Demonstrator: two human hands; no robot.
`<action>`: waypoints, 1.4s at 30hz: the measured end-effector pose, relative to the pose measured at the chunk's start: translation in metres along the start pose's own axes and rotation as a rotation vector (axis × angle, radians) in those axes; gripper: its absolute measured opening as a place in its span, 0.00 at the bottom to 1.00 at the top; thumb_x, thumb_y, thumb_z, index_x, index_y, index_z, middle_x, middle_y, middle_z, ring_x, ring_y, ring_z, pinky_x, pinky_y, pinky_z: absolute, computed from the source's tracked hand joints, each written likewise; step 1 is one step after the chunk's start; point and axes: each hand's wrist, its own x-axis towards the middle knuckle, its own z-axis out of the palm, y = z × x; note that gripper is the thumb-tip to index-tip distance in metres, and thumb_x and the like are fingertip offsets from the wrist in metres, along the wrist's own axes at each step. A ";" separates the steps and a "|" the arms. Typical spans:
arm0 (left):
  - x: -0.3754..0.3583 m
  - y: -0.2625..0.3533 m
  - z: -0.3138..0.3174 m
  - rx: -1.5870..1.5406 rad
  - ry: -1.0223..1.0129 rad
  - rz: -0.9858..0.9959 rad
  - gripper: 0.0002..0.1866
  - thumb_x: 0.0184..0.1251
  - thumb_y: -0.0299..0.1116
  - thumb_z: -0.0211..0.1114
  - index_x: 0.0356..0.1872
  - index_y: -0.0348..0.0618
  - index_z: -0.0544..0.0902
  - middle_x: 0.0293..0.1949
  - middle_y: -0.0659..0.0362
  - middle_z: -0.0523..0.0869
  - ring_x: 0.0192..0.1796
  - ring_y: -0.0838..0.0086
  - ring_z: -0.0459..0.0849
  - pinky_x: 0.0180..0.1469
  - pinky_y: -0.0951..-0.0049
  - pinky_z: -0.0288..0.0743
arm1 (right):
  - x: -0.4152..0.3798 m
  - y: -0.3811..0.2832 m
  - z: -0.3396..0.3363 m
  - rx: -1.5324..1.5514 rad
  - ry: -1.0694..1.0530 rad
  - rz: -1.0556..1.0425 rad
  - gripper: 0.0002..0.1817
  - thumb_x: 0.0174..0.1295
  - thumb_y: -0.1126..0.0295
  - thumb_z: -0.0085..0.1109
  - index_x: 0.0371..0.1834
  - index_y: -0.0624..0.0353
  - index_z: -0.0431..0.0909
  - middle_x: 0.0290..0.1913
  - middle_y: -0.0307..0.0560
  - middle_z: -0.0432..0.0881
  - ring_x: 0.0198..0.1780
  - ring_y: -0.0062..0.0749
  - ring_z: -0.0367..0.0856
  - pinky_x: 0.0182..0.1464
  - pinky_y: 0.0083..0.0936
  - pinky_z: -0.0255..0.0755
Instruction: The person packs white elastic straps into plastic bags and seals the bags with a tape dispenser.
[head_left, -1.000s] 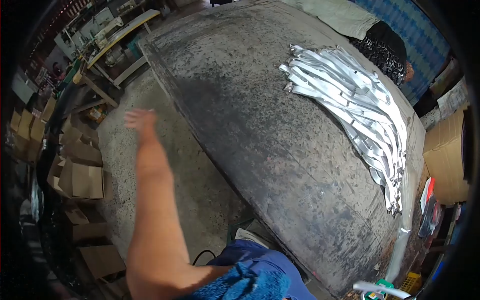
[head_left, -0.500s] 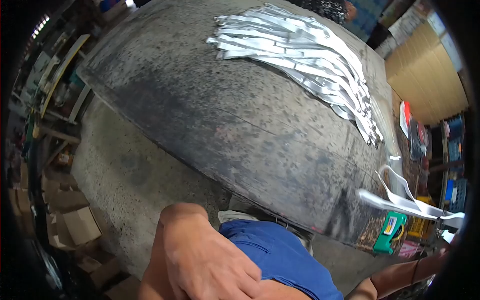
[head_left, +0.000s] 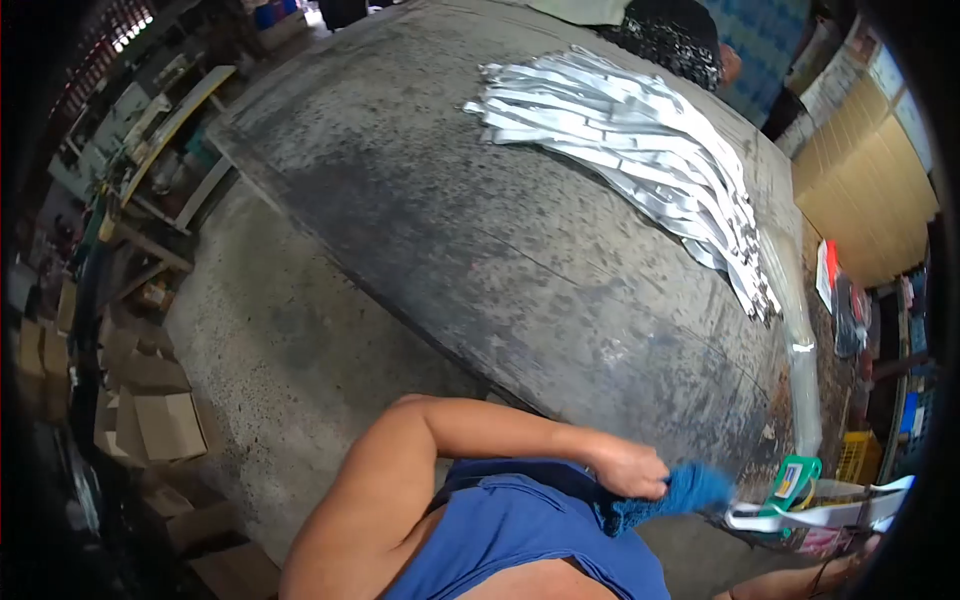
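Observation:
My left hand (head_left: pixel 630 472) is closed around a bunched blue cloth (head_left: pixel 690 492), its far end blurred by motion. The cloth hangs in front of my blue top, close to the table's near edge. At the lower right, my right hand (head_left: pixel 868 553) shows only partly, its fingers lost in the dark rim of the view. White straps (head_left: pixel 850 513) run by it, looped and held up in the air past the table corner. On the table (head_left: pixel 420 260) lies a long bundle of white straps (head_left: pixel 640 140) with metal ends.
A green plastic object with a white label (head_left: pixel 793 480) sits at the table's near right corner. Clear plastic film (head_left: pixel 800 370) lies along the right edge. Cardboard boxes (head_left: pixel 165 425) stand on the floor at left. Across the table is another person's dark sleeve (head_left: pixel 672 40).
My left hand has swung right from in front of my body and now holds the blue cloth. The white straps by my right hand have dropped lower. The view has shifted slightly.

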 end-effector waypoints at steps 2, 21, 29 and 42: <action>0.010 -0.022 0.008 -0.019 -0.002 0.049 0.21 0.74 0.42 0.50 0.35 0.31 0.79 0.36 0.35 0.83 0.40 0.42 0.82 0.44 0.50 0.74 | -0.002 -0.005 0.001 -0.018 0.012 -0.019 0.14 0.75 0.59 0.52 0.36 0.57 0.71 0.23 0.32 0.63 0.20 0.14 0.55 0.20 0.14 0.48; -0.669 0.043 0.112 0.190 2.831 -1.239 0.36 0.77 0.58 0.50 0.67 0.32 0.73 0.65 0.47 0.78 0.66 0.58 0.76 0.67 0.58 0.69 | -0.012 -0.003 0.035 0.012 0.025 0.005 0.18 0.77 0.54 0.49 0.37 0.59 0.73 0.26 0.34 0.63 0.24 0.16 0.57 0.23 0.14 0.52; -0.423 0.042 -0.008 0.344 2.465 -0.332 0.29 0.76 0.57 0.57 0.48 0.34 0.83 0.42 0.59 0.86 0.42 0.76 0.82 0.46 0.71 0.76 | 0.002 0.045 0.021 0.112 0.119 0.269 0.20 0.77 0.52 0.47 0.37 0.59 0.74 0.28 0.34 0.63 0.26 0.16 0.58 0.25 0.14 0.53; -0.019 0.029 0.018 0.621 0.519 0.395 0.22 0.68 0.51 0.62 0.24 0.45 0.73 0.25 0.56 0.78 0.30 0.59 0.84 0.29 0.58 0.78 | 0.025 0.134 -0.109 -0.262 0.016 0.124 0.22 0.69 0.51 0.57 0.50 0.62 0.72 0.37 0.51 0.75 0.34 0.43 0.74 0.36 0.37 0.69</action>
